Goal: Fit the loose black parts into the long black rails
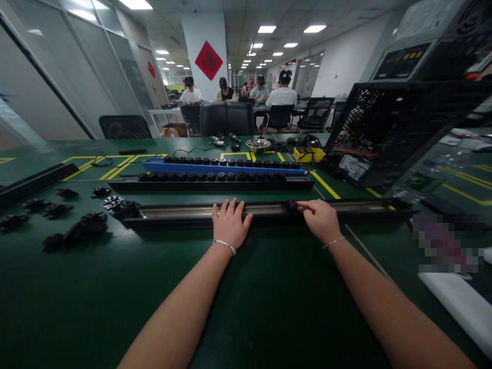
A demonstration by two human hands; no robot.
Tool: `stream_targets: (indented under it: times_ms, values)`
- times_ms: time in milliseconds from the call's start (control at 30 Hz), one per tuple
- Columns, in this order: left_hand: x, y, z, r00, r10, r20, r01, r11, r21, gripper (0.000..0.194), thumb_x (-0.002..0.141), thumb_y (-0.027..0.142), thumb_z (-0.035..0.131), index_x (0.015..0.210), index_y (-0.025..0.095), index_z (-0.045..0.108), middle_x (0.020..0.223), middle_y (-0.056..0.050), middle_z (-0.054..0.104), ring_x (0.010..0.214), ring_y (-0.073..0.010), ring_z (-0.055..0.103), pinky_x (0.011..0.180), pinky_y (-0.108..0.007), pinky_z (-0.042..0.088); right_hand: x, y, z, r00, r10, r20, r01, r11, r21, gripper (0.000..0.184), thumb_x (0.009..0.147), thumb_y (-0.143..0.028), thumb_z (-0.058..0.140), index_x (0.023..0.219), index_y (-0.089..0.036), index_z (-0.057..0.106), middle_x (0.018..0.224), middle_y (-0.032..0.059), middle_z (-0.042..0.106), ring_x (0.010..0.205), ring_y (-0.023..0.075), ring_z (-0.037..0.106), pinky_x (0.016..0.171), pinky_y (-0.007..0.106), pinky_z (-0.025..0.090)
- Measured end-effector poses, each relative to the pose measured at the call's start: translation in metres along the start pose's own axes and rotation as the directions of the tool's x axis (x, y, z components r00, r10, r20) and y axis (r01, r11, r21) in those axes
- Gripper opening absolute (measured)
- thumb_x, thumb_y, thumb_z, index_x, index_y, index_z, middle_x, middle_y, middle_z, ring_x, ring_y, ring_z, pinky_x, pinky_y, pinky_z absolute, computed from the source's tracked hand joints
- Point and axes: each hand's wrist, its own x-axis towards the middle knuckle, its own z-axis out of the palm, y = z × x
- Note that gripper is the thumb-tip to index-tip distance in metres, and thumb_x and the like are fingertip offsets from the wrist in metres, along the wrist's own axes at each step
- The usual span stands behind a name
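Note:
A long black rail [184, 219] with a metallic inner channel lies across the green table in front of me. My left hand [229, 225] rests on it near the middle, palm down, fingers spread and holding nothing. Farther right, the thumb and fingers of my right hand [320, 218] close on a small black part [291, 205] that sits in the channel. Its exact kind is too small to tell. Behind this rail are another black rail [211, 185] and a blue rail [184, 166], both carrying rows of small black round parts.
Loose black parts [86, 228] lie on the left. Toward the back are a metal bowl [258, 145] and a yellow tray [308, 155] with cables. An opened computer case [384, 123] stands at the right, near a white object [457, 302]. Several people sit at far tables.

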Motion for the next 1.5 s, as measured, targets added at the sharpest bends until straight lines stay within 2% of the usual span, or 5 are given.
stream_targets:
  times_ms: [333, 733, 1000, 1267, 1500]
  values:
    - [0.000, 0.001, 0.000, 1.000, 0.002, -0.013, -0.002, 1.000, 0.001, 0.054, 0.090, 0.052, 0.026, 0.130, 0.026, 0.050, 0.139, -0.005, 0.049, 0.131, -0.0263, 0.036, 0.111, -0.053, 0.016, -0.001, -0.008, 0.002, 0.999, 0.003, 0.044, -0.005, 1.000, 0.027, 0.033, 0.068, -0.014, 0.044, 0.083, -0.022, 0.073, 0.081, 0.0022, 0.072, 0.081, 0.0201, 0.064, 0.082, 0.036, 0.050]
    - [0.000, 0.003, 0.002, 0.999, 0.042, -0.034, -0.043, 0.999, -0.029, 0.051, 0.092, 0.047, 0.025, 0.131, 0.026, 0.050, 0.139, -0.005, 0.048, 0.131, -0.0240, 0.037, 0.111, -0.052, 0.018, -0.007, -0.029, 0.011, 0.991, -0.081, 0.111, 0.075, 0.996, 0.053, 0.039, 0.070, -0.012, 0.044, 0.098, -0.018, 0.070, 0.092, 0.0047, 0.072, 0.090, 0.0212, 0.062, 0.086, 0.037, 0.050]
    - [0.000, 0.004, 0.001, 0.998, 0.049, -0.027, -0.050, 0.998, -0.036, 0.050, 0.092, 0.046, 0.025, 0.130, 0.026, 0.050, 0.139, -0.005, 0.049, 0.131, -0.0223, 0.038, 0.112, -0.050, 0.017, -0.008, -0.029, 0.014, 0.989, -0.099, 0.112, 0.092, 0.994, 0.067, 0.040, 0.070, -0.011, 0.043, 0.101, -0.018, 0.068, 0.094, 0.0046, 0.071, 0.094, 0.0213, 0.061, 0.088, 0.037, 0.049]
    - [0.000, 0.005, 0.004, 0.995, 0.079, -0.068, -0.084, 0.994, -0.067, 0.045, 0.092, 0.042, 0.029, 0.128, 0.024, 0.050, 0.136, -0.006, 0.051, 0.130, -0.0216, 0.040, 0.111, -0.049, 0.018, -0.010, -0.036, 0.018, 0.981, -0.138, 0.137, 0.128, 0.988, 0.081, 0.041, 0.071, -0.010, 0.043, 0.104, -0.017, 0.066, 0.098, 0.0050, 0.070, 0.096, 0.0214, 0.060, 0.090, 0.038, 0.049]
    - [-0.001, 0.005, 0.003, 0.991, 0.103, -0.087, -0.109, 0.991, -0.076, 0.040, 0.092, 0.041, 0.031, 0.120, 0.023, 0.054, 0.134, -0.006, 0.054, 0.129, -0.0221, 0.041, 0.110, -0.050, 0.020, -0.011, -0.041, 0.021, 0.974, -0.155, 0.166, 0.137, 0.984, 0.112, 0.051, 0.070, -0.009, 0.043, 0.118, -0.014, 0.059, 0.103, 0.0067, 0.069, 0.102, 0.0229, 0.057, 0.095, 0.041, 0.046]
